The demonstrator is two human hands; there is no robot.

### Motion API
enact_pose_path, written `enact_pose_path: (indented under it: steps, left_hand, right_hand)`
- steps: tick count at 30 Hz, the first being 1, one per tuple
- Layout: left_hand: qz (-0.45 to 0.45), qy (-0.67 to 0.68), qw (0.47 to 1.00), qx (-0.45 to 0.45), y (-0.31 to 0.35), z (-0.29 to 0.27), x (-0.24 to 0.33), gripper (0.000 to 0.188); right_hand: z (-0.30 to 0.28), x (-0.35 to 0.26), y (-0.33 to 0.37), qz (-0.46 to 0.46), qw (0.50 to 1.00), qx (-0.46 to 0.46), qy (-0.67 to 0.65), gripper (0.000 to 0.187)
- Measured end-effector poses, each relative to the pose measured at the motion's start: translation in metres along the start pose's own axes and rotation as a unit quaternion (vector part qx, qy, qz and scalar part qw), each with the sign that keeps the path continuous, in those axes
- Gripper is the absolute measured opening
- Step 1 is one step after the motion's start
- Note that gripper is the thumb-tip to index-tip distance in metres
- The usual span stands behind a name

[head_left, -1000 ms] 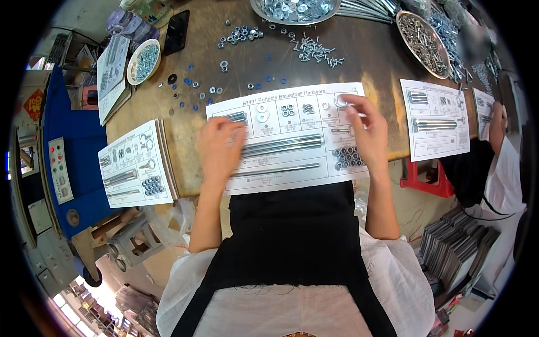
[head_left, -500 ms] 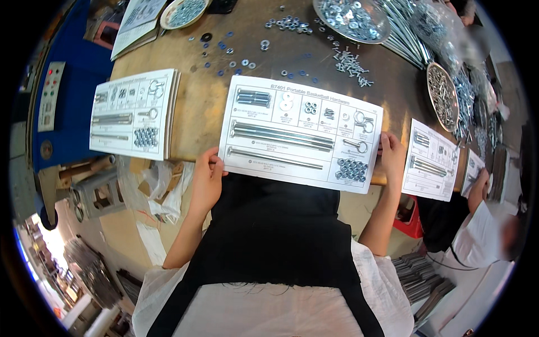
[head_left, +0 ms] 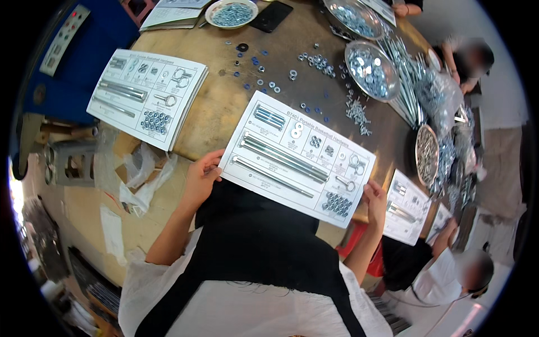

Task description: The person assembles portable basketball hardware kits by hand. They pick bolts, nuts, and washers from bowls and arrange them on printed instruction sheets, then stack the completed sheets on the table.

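Note:
A white hardware card lies at a tilt across my front, over the table's near edge. It shows long bolts, short bolts, washers, nuts, springs and ring pins in ruled boxes; I cannot tell whether they are printed or sealed on. My left hand pinches its left edge near the lower corner. At the opposite edge, my right hand grips the lower right side, thumb on top. To the left sits a stack of similar cards, overhanging the table edge.
Loose nuts, washers and small screws are scattered on the brown table. Metal bowls of washers and screws stand right, beside long bolts. A phone lies behind. A co-worker sits at right, another farther back.
The whole view has turned, so the table and cards appear slanted, with more of the far right showing. Both my hands keep their hold on the card.

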State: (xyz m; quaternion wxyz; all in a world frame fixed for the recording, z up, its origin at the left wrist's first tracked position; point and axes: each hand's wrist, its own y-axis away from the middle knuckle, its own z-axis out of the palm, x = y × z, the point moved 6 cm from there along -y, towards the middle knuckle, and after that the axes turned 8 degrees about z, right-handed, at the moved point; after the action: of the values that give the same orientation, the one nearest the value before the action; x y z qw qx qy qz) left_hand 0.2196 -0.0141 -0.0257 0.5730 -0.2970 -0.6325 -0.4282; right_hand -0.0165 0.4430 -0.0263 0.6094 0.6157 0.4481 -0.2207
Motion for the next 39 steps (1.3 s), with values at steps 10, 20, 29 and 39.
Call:
enact_pose_path:
  steps: [10, 20, 29, 39]
  left_hand:
    - [0.056, -0.003, 0.992, 0.11, 0.001, -0.079, 0.077, 0.044]
    - [0.055, -0.109, 0.958, 0.261, -0.046, -0.291, 0.1, 0.044]
    - [0.052, -0.168, 0.916, 0.359, -0.088, -0.431, 0.114, 0.05]
    - [0.029, -0.172, 0.907, 0.383, -0.098, -0.471, 0.088, 0.052]
  right_hand:
    - [0.08, -0.092, 0.003, -0.053, 0.997, -0.047, -0.039, 0.031]
    - [0.316, -0.134, -0.029, -0.041, 0.972, -0.229, -0.04, 0.031]
    - [0.474, -0.129, -0.009, 0.002, 0.939, -0.317, -0.133, 0.027]
    - [0.512, -0.125, -0.003, 0.008, 0.939, -0.321, -0.12, 0.026]
